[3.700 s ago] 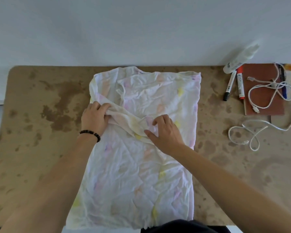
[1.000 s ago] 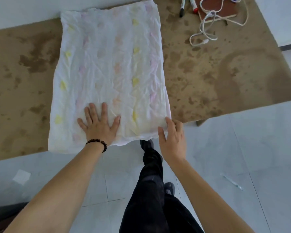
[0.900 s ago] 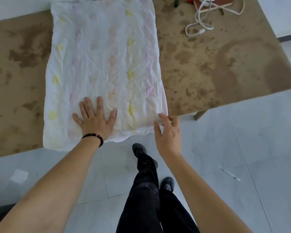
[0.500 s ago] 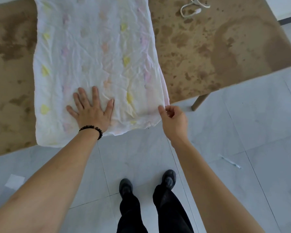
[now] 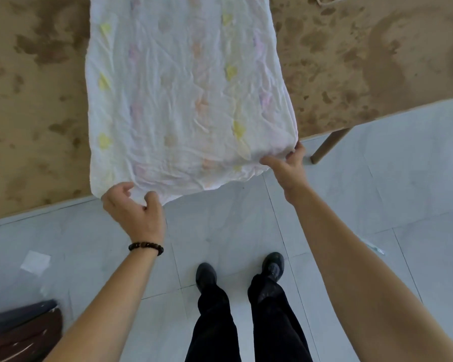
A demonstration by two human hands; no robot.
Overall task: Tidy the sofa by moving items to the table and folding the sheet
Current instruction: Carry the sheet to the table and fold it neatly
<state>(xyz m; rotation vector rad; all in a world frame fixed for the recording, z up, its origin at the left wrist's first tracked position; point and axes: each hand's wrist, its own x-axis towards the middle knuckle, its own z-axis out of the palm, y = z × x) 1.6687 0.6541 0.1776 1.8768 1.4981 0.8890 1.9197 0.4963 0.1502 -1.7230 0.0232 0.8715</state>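
A white sheet (image 5: 183,95) with faint yellow and pink marks lies folded into a long rectangle on the stained brown table (image 5: 372,69). Its near end hangs slightly over the table's front edge. My left hand (image 5: 134,207), with a dark bead bracelet on the wrist, grips the sheet's near left corner. My right hand (image 5: 288,165) pinches the near right corner, thumb on top.
A loop of white cable (image 5: 330,0) shows at the table's top edge. One table leg (image 5: 327,147) stands right of my right hand. The floor is grey tile, with my black shoes (image 5: 207,278) below and a dark brown seat (image 5: 21,333) at the bottom left.
My left hand has lifted off the sheet's flat top and slid to the near left corner, taking hold of it. My right hand keeps the right corner. The view has tilted further down.
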